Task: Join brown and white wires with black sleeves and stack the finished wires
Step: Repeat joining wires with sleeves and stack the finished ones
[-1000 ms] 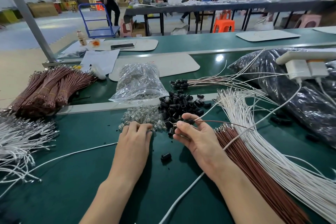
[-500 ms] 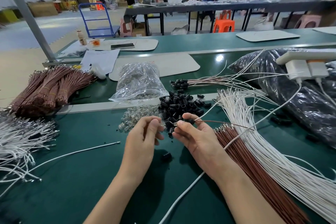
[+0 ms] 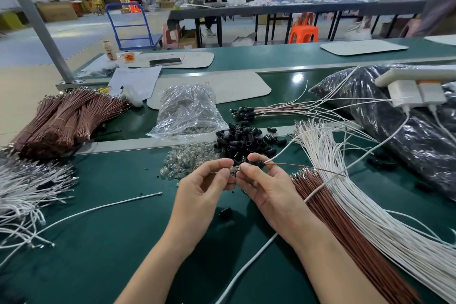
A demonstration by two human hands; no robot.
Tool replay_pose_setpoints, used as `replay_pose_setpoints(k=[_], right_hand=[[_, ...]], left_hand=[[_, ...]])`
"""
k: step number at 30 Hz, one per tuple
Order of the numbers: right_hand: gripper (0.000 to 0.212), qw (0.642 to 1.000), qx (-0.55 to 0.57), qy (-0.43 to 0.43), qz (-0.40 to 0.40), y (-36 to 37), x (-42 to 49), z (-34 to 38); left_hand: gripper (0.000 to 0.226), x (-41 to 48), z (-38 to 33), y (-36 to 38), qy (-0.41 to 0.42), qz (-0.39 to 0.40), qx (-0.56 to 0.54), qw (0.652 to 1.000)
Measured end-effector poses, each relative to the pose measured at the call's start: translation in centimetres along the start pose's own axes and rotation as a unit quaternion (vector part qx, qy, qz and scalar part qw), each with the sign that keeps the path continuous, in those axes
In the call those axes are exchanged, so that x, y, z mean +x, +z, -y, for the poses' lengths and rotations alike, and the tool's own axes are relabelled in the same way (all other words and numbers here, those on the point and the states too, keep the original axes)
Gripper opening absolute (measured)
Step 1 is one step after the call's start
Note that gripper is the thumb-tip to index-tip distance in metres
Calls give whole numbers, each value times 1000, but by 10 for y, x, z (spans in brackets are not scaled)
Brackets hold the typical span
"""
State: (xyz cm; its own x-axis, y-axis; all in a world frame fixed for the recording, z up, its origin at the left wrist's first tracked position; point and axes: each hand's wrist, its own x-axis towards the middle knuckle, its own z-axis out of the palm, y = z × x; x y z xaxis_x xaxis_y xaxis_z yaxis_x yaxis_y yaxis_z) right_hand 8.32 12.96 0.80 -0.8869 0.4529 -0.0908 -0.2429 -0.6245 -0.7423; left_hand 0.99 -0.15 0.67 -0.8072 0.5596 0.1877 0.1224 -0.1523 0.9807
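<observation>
Green matting covers the long work table point(image 3: 98, 242), with a busy warehouse floor beyond its far edge. On the right lies a dark plastic bag point(image 3: 407, 136), and nearer, a wide fan of loose white wires point(image 3: 370, 205) with a band of loose brown wires point(image 3: 340, 224) just beside it on the left. Tied brown bundles point(image 3: 61, 121) sit at the far left, and a heap of white leads point(image 3: 22, 187) is nearer on that side. A clear bag point(image 3: 187, 111) rests mid-table, and to its right the stack of finished wires point(image 3: 259, 112) points left. Near the clear bag a pile of black sleeves point(image 3: 244, 138) touches a spill of small clear bulbs point(image 3: 187, 158).

Both hands meet just near that pile. The right hand point(image 3: 269, 187) pinches a black sleeve point(image 3: 256, 163), from which a brown wire point(image 3: 303, 168) and a white wire point(image 3: 283, 153) run right. The left hand point(image 3: 204, 192) pinches a small clear piece point(image 3: 235, 169) against the sleeve's end.
</observation>
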Motion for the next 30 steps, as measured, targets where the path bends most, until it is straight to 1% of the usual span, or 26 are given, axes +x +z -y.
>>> replay_pose_setpoints(k=[11, 22, 28, 30], right_hand=[[29, 1000, -1, -1, 3, 2, -1, 0], [27, 1000, 23, -11, -7, 2, 2, -4], [17, 1000, 8, -17, -7, 0, 2, -6], [16, 1000, 8, -18, -6, 0, 2, -7]], left_hand=[[17, 0, 1, 0, 11, -17, -12, 1000], [18, -2, 2, 2, 25, -24, 12, 999], [18, -3, 2, 2, 34, -29, 26, 999], [18, -4, 3, 2, 36, -34, 28, 998]])
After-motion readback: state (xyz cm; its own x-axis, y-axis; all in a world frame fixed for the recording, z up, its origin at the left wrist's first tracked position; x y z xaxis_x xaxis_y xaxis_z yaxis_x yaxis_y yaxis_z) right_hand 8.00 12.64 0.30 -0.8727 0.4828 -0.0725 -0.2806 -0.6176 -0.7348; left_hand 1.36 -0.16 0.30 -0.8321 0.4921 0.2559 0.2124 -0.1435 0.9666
